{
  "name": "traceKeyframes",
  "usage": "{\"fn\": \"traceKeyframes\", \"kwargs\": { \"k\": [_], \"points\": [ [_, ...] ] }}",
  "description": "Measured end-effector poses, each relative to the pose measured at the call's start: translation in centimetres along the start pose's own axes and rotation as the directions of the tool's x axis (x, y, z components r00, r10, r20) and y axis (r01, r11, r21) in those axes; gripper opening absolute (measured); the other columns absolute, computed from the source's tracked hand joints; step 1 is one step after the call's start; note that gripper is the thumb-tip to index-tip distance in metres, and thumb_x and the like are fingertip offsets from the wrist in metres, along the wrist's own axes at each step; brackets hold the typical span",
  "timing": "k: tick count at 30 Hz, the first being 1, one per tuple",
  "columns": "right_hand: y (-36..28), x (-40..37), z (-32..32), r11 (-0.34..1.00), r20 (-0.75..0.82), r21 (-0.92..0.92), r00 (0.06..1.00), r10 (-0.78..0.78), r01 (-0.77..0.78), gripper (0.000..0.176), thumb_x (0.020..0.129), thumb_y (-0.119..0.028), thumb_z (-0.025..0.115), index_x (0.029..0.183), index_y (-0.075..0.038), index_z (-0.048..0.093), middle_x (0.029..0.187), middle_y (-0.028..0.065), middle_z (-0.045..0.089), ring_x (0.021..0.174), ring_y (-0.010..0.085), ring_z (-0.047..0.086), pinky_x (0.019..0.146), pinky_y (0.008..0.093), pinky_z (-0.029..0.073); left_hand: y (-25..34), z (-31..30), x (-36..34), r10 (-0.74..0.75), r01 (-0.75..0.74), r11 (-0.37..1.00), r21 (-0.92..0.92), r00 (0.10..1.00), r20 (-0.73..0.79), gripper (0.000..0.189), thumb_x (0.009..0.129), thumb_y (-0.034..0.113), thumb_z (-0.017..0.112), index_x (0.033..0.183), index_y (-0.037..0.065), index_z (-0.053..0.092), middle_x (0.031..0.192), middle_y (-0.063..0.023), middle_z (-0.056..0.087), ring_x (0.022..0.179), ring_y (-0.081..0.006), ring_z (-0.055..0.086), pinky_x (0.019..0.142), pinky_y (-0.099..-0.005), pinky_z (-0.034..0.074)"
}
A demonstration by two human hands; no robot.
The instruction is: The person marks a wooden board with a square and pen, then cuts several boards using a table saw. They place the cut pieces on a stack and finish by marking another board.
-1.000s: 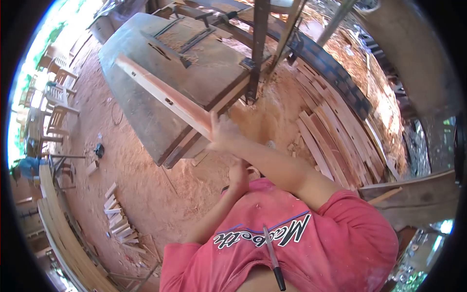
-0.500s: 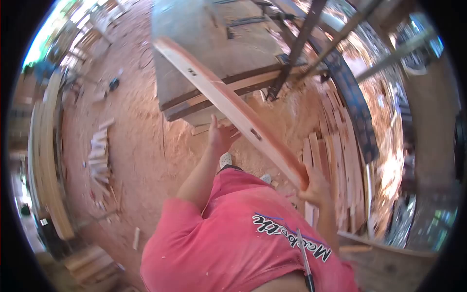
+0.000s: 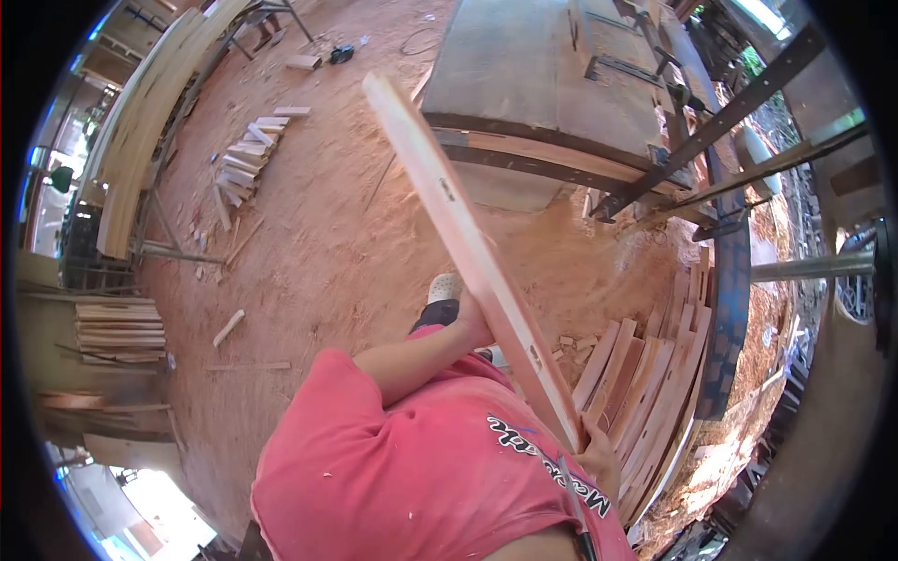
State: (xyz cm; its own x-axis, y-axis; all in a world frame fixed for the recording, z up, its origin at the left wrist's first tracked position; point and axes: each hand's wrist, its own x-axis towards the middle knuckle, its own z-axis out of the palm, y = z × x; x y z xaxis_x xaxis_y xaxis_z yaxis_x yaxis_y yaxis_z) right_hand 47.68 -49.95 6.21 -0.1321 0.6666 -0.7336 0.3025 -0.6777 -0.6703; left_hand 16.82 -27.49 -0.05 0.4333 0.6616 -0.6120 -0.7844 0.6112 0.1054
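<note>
A long wooden board [image 3: 468,243] with dark slots cut in its face slants up and away in front of my body. At its lower end my right hand [image 3: 599,456] is closed around the wood. My left hand [image 3: 474,320] is against the board's left edge near the middle, its fingers passing behind the wood and mostly hidden. Below both hands is my pink shirt [image 3: 402,458], with a pen [image 3: 585,538] lying along its front.
A large machine table [image 3: 524,75] stands ahead, with dark metal bars [image 3: 720,112] to its right. Long boards [image 3: 645,393] lie on the floor at right. Short wood pieces [image 3: 248,159] form a row at left, near stacked planks [image 3: 154,122]. Sawdust covers the floor [image 3: 318,252].
My left hand has come from open beside the board to holding it. The board now points more steeply away. My view has turned, and the machine table sits farther right.
</note>
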Motion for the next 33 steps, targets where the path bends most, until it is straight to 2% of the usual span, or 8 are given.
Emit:
{"fn": "traceKeyframes", "kwargs": {
  "k": [10, 14, 17, 22, 25, 29, 31, 33],
  "points": [
    [-4.6, 4.9, 5.6, 0.995, 0.349, -0.047, 0.933, 0.094, -0.083, 0.092, 0.076, -0.02, 0.085, 0.152, -0.001, 0.036, 0.141, 0.0134, 0.053, 0.126, 0.0193, 0.052, 0.107, 0.0301, 0.039, 5.0, -17.1, 2.7, 0.201, -0.266, 0.93, -0.255, 0.946, -0.253, 0.055, 0.095, 0.063, 0.038, 0.103, 0.014, 0.063, 0.087, -0.0109, 0.064, 0.08, -0.0326, 0.063, 0.071, -0.0534, 0.054],
    [-11.1, 10.1, 9.7, 0.959, 0.323, 0.079, 0.917, 0.233, -0.272, 0.085, 0.072, -0.008, 0.08, 0.149, -0.004, 0.044, 0.131, 0.0076, 0.06, 0.115, 0.0168, 0.059, 0.099, 0.0307, 0.046, 10.3, -19.3, 6.1, 0.229, -0.31, 0.942, -0.126, 0.873, -0.431, 0.059, 0.092, 0.069, 0.039, 0.094, 0.016, 0.065, 0.072, -0.0044, 0.061, 0.063, -0.023, 0.061, 0.057, -0.0449, 0.052],
    [-14.4, 16.9, 13.7, 0.984, 0.352, 0.093, 0.93, 0.108, -0.15, 0.079, 0.077, -0.017, 0.076, 0.148, -0.003, 0.045, 0.126, 0.0062, 0.063, 0.109, 0.0166, 0.061, 0.095, 0.03, 0.048, 17.4, -19.1, 9.6, 0.185, -0.128, 0.982, 0.142, 0.827, -0.531, 0.061, 0.09, 0.059, 0.058, 0.12, 0.006, 0.054, 0.105, -0.0168, 0.06, 0.101, -0.0301, 0.06, 0.089, -0.0459, 0.051],
    [-18.7, 31.8, 24.0, 0.914, 0.306, 0.399, 0.951, -0.055, -0.075, 0.055, 0.09, -0.02, 0.064, 0.14, 0.0, 0.05, 0.118, 0.0087, 0.066, 0.102, 0.0174, 0.065, 0.087, 0.0335, 0.054, 24.5, -16.2, 8.3, 0.241, -0.182, 0.95, 0.254, 0.943, -0.228, 0.051, 0.087, 0.036, 0.072, 0.12, 0.001, 0.057, 0.095, -0.01, 0.066, 0.083, -0.0217, 0.066, 0.077, -0.0369, 0.054],
    [-22.3, 40.2, 30.0, 0.684, 0.34, 0.666, 0.937, 0.075, -0.297, 0.046, 0.099, -0.026, 0.055, 0.139, -0.003, 0.05, 0.113, 0.0102, 0.068, 0.099, 0.0202, 0.067, 0.084, 0.0343, 0.055, 25.4, -16.1, 6.4, 0.448, -0.255, 0.814, 0.522, 0.848, -0.284, 0.052, 0.078, 0.034, 0.08, 0.112, -0.002, 0.064, 0.097, -0.0109, 0.068, 0.086, -0.0194, 0.067, 0.077, -0.034, 0.055],
    [-22.9, 46.4, 34.2, 0.778, 0.383, 0.502, 0.903, 0.192, -0.379, 0.041, 0.1, -0.03, 0.055, 0.133, -0.006, 0.057, 0.112, 0.0124, 0.069, 0.097, 0.0218, 0.067, 0.083, 0.0341, 0.055, 30.1, -23.4, 9.6, 0.393, -0.064, 0.689, 0.722, 0.87, -0.298, 0.059, 0.07, 0.033, 0.084, 0.111, -0.005, 0.065, 0.097, -0.0147, 0.071, 0.086, -0.0205, 0.069, 0.074, -0.0354, 0.057],
    [-20.8, 47.3, 34.9, 0.939, 0.35, -0.205, 0.876, 0.333, -0.275, 0.038, 0.1, -0.031, 0.057, 0.127, -0.005, 0.063, 0.114, 0.012, 0.069, 0.102, 0.0209, 0.066, 0.088, 0.0346, 0.053, 32.4, -24.5, 10.4, 0.463, 0.474, 0.084, 0.877, 0.76, -0.455, 0.069, 0.063, 0.046, 0.085, 0.109, -0.002, 0.069, 0.106, -0.0214, 0.072, 0.094, -0.0274, 0.071, 0.081, -0.0376, 0.058],
    [-17.1, 43.7, 34.6, 0.962, 0.409, -0.218, 0.91, -0.061, 0.163, 0.039, 0.099, -0.03, 0.06, 0.12, 0.002, 0.064, 0.11, 0.0151, 0.07, 0.103, 0.0238, 0.066, 0.088, 0.0353, 0.054, 31.9, -26.5, 10.4, 0.443, 0.53, -0.038, 0.847, 0.769, -0.461, 0.073, 0.06, 0.051, 0.085, 0.108, -0.002, 0.069, 0.107, -0.0237, 0.071, 0.098, -0.0334, 0.071, 0.085, -0.0399, 0.057]
  ]
}}
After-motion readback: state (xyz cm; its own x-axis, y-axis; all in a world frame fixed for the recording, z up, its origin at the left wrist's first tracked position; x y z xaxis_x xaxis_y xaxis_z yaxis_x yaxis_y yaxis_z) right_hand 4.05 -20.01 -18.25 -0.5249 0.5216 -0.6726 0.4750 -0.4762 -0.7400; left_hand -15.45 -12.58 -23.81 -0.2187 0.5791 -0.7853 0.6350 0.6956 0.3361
